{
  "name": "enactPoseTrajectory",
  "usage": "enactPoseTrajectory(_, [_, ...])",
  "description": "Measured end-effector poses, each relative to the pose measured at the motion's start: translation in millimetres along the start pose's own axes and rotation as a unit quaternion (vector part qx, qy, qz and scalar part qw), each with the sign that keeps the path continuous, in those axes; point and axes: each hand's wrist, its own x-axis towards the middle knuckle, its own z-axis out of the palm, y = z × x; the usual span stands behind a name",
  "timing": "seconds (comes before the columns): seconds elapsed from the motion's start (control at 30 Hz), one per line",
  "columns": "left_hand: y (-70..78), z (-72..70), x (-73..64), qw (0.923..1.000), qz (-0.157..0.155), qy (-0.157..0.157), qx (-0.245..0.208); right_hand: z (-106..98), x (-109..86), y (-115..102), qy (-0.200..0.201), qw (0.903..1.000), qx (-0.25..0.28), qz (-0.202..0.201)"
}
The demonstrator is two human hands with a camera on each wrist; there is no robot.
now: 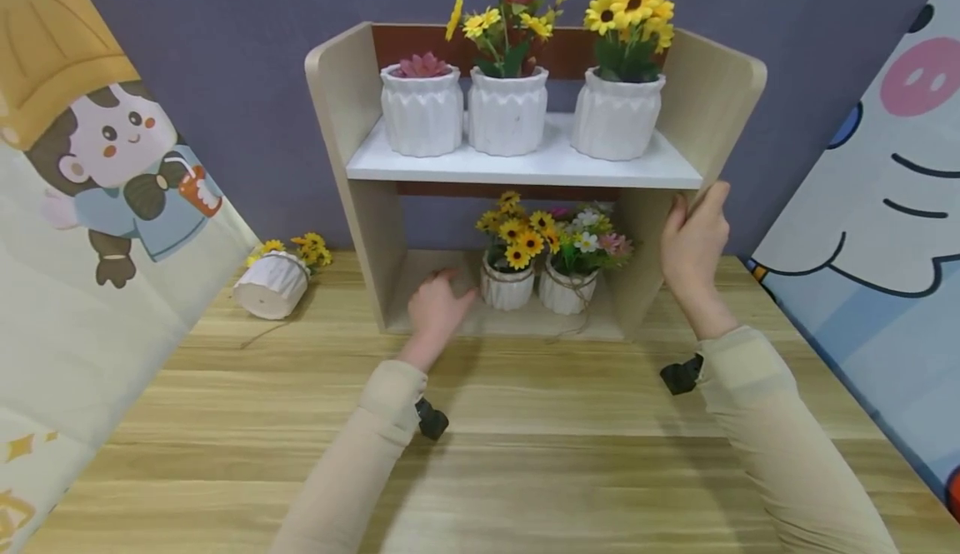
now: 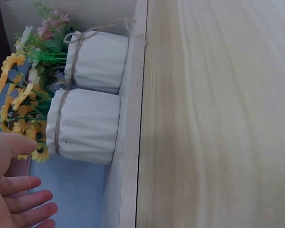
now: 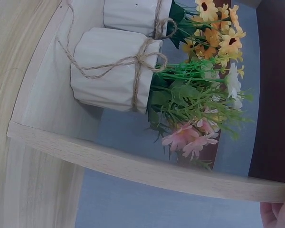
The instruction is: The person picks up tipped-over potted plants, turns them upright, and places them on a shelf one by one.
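My left hand (image 1: pixel 438 304) is inside the lower level of the wooden shelf (image 1: pixel 525 167), just left of a white pot of yellow flowers (image 1: pixel 507 287). In the left wrist view its fingers (image 2: pixel 31 202) are loosely spread and hold nothing, with the thumb near the yellow blooms. To that pot's right stands a twine-tied white pot of pink and white flowers (image 1: pixel 567 291). My right hand (image 1: pixel 693 242) grips the front edge of the shelf's right side panel (image 3: pixel 133 166), thumb on the inner side and fingers on the outer.
Left of the shelf, a white flower pot (image 1: pixel 272 285) lies tipped over. On the upper level stand a pot with a pink succulent (image 1: pixel 422 112), a mixed-flower pot (image 1: pixel 507 112) and a sunflower pot (image 1: pixel 618 117). All sits on a wood-grain table (image 1: pixel 540 454) between cartoon-printed panels.
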Motion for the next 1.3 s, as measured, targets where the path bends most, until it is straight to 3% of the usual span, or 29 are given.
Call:
enactPoseTrajectory(0.4, [-26.5,-23.9,-16.5,0.9998,-0.013,-0.012,-0.006,-1,0.8,-1,-0.012,0.9999,0.003,0.001])
enactPoseTrajectory(0.57, [-41.9,-33.3,-20.9,0.9988,-0.01,-0.037,-0.03,-1,0.0,-1,-0.012,0.9999,0.005,0.001])
enactPoseTrajectory(0.73, [-50.6,-44.1,-24.9,0.9978,-0.014,-0.059,-0.025,-2,-0.3,-1,-0.012,0.9999,0.006,0.003])
enactPoseTrajectory(0.9, [-59.8,-50.3,-27.2,0.9968,0.003,-0.073,-0.033,-4,-0.5,1,-0.006,1.0,0.006,0.0])
enactPoseTrajectory(1.1, [-79.3,-62.3,-29.1,0.9976,0.02,-0.062,-0.023,-3,0.2,3,-0.006,0.9999,0.003,-0.011])
enactPoseTrajectory(1.3, [-104.1,-78.7,-30.4,0.9988,-0.006,-0.047,-0.015,-2,0.1,2,-0.006,0.9999,0.005,-0.007])
